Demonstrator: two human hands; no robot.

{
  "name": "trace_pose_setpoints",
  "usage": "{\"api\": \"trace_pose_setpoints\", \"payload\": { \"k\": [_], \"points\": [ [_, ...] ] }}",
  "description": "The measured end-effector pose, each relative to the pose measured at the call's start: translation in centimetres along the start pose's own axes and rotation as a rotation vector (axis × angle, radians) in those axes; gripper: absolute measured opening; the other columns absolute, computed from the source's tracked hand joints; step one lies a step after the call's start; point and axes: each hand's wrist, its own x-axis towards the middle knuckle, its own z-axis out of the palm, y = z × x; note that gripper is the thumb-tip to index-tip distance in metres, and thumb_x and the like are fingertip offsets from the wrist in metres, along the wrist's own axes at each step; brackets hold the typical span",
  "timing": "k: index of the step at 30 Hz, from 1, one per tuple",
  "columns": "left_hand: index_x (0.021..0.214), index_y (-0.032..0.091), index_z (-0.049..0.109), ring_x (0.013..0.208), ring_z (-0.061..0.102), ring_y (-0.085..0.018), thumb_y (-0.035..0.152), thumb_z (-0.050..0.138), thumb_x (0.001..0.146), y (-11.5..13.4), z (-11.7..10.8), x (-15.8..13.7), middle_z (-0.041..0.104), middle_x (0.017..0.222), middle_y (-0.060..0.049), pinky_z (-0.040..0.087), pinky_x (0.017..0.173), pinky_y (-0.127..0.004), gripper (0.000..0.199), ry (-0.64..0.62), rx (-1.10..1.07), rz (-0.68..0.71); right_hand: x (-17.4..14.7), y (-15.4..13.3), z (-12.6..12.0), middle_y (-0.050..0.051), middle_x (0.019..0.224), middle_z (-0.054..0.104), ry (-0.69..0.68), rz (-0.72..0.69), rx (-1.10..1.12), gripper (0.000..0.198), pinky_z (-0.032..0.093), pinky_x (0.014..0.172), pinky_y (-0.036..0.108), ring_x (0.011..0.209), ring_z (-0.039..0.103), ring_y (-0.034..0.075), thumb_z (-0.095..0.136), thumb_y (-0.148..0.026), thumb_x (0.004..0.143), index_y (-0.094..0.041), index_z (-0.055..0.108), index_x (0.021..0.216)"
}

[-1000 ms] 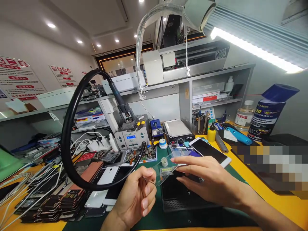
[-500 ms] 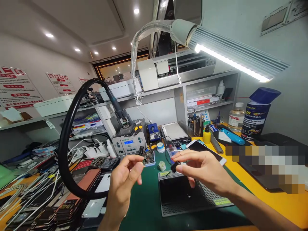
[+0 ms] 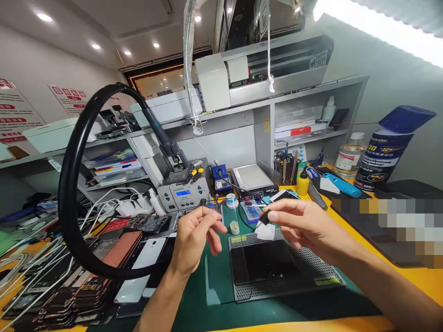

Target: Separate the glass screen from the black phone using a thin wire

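Black and blocky, a small piece (image 3: 265,217) is pinched in the fingers of the right hand (image 3: 306,226), a white scrap (image 3: 266,232) just below. Across from me, the left hand (image 3: 193,237) nips a clear pane (image 3: 224,263), thin and see-through, its dark-lined edges and pale lower corner showing over the green mat (image 3: 195,302). A glossy black slab (image 3: 265,262) lies on a grey perforated pad (image 3: 321,265).

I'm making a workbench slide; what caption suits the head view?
Right hand pinches a small black object near a perforated mat bearing a dark panel; left hand raised nearby.
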Motion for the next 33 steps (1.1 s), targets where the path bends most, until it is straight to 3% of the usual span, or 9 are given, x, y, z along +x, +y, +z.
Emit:
{"api": "trace_pose_setpoints", "payload": {
  "k": [4, 9, 14, 18, 33],
  "points": [
    [0.078, 0.014, 0.064, 0.031, 0.055, -0.012, 0.033, 0.066, 0.084, -1.1, -0.2, -0.1, 0.068, 0.059, -0.001, 0.040, 0.029, -0.021, 0.020, -0.030, -0.032, -0.093, 0.4, 1.5, 0.4, -0.008, 0.045, 0.051, 0.123, -0.075, -0.012, 0.030, 0.028, 0.041, 0.017, 0.040, 0.040, 0.005, 0.080, -0.041, 0.081, -0.018, 0.073, 0.100],
    [0.078, 0.013, 0.064, 0.031, 0.055, -0.011, 0.036, 0.067, 0.085, -1.8, -0.1, -1.0, 0.069, 0.060, -0.002, 0.041, 0.029, -0.020, 0.025, -0.065, -0.052, -0.185, 0.1, 2.1, 1.7, -0.005, 0.052, 0.057, 0.255, -0.178, -0.132, 0.030, 0.039, 0.046, 0.018, 0.045, 0.049, 0.007, 0.079, -0.043, 0.083, -0.018, 0.074, 0.099],
    [0.081, 0.014, 0.066, 0.034, 0.057, -0.011, 0.039, 0.067, 0.087, -2.0, 0.1, -1.9, 0.070, 0.063, -0.002, 0.043, 0.034, -0.020, 0.026, -0.016, 0.000, -0.222, -0.2, 1.7, 2.5, -0.003, 0.053, 0.061, 0.311, -0.202, -0.198, 0.026, 0.042, 0.042, 0.019, 0.043, 0.053, 0.009, 0.078, -0.041, 0.081, -0.020, 0.075, 0.096],
    [0.080, 0.014, 0.066, 0.035, 0.058, -0.011, 0.041, 0.068, 0.087, -2.1, 0.6, -2.0, 0.071, 0.064, -0.003, 0.043, 0.035, -0.019, 0.028, -0.004, 0.031, -0.240, -0.3, 1.7, 3.0, -0.001, 0.059, 0.066, 0.384, -0.313, -0.348, 0.019, 0.045, 0.042, 0.019, 0.044, 0.055, 0.010, 0.080, -0.035, 0.078, -0.021, 0.077, 0.091],
    [0.076, 0.017, 0.070, 0.034, 0.059, -0.014, 0.045, 0.069, 0.083, -2.3, 0.7, -2.3, 0.071, 0.061, -0.005, 0.047, 0.036, -0.022, 0.029, 0.019, 0.133, -0.227, -0.7, 2.5, 3.2, 0.003, 0.075, 0.075, 0.311, -0.341, -0.466, 0.016, 0.048, 0.039, 0.021, 0.044, 0.057, 0.011, 0.076, -0.034, 0.081, -0.024, 0.079, 0.093]
  ]
}}
